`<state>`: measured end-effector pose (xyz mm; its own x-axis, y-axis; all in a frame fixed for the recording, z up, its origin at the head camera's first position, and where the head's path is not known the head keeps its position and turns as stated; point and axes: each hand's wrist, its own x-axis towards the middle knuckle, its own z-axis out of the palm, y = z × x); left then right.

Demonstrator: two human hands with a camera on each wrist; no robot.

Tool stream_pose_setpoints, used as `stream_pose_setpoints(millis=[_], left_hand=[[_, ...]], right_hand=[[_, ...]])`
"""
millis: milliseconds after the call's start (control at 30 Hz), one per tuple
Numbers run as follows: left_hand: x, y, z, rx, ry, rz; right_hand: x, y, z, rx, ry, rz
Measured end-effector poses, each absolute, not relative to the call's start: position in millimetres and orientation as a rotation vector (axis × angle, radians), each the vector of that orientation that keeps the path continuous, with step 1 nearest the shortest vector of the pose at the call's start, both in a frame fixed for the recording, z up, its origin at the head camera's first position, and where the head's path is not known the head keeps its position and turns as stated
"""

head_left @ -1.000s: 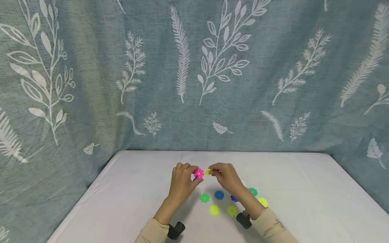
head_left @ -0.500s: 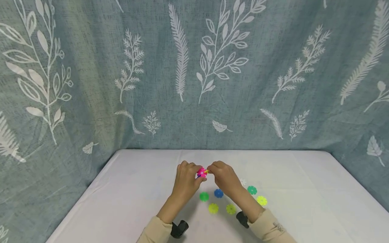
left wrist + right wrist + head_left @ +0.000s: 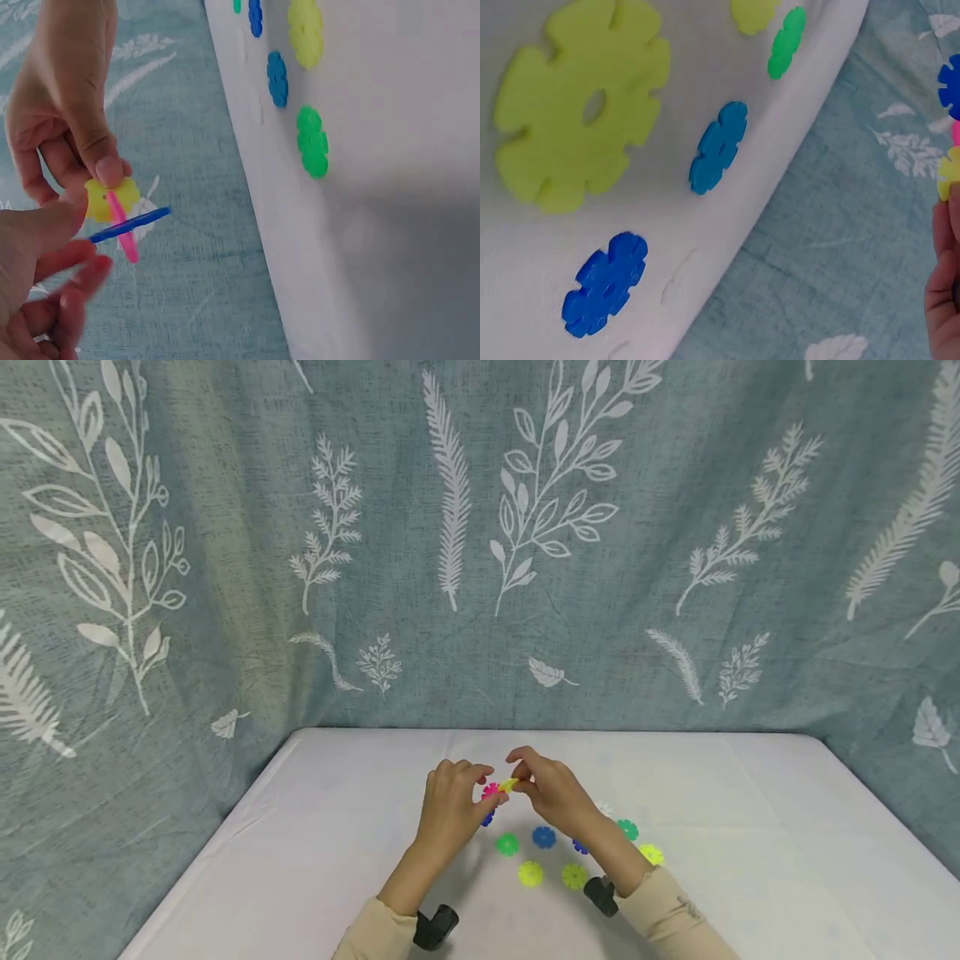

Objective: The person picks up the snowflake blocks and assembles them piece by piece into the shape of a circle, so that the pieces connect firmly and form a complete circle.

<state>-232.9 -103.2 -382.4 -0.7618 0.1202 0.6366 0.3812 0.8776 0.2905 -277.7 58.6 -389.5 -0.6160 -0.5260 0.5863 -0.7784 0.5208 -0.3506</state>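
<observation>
Both hands meet above the far half of the table. My right hand (image 3: 553, 789) pinches a yellow notched plastic disc (image 3: 99, 201) by its edge, index finger raised in the head view. A pink disc (image 3: 129, 246) stands edge-on against the yellow one, and a dark blue disc (image 3: 146, 220) crosses the pink; they look slotted together. My left hand (image 3: 452, 802) is close beside this cluster, thumb near the yellow and pink discs. Its other fingers are blurred in the left wrist view, so its grip is unclear. The right wrist view catches the cluster only at its right edge.
On the white table (image 3: 337, 843) below lie several loose discs: green (image 3: 507, 844), blue (image 3: 544, 837), yellow (image 3: 531, 874), another yellow (image 3: 575, 877), and more under and beyond the right forearm. A patterned blue-grey curtain (image 3: 480, 677) hangs behind the table's far edge.
The yellow disc in my right hand has come left against the pink disc. My right index finger has lifted, and the cluster has turned, with the blue disc now showing below the pink.
</observation>
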Motion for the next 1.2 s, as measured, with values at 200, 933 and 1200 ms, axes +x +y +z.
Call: stream_pose_setpoints(millis=[200, 933, 1200], left_hand=[[-233.7, -107.9, -383.2, -0.455, -2.375, -0.471], [-236.2, -123.6, -397.7, -0.363, -2.456, -0.532], [-237.4, -124.4, -395.7, -0.361, -2.45, -0.537]], right_hand=[[-275.2, 47.3, -392.7, 1.119, -2.39, 0.902], [-261.4, 32.7, -411.0, 0.913, -3.095, 0.656], [-275.0, 44.1, -399.6, 0.848, -2.762, 1.208]])
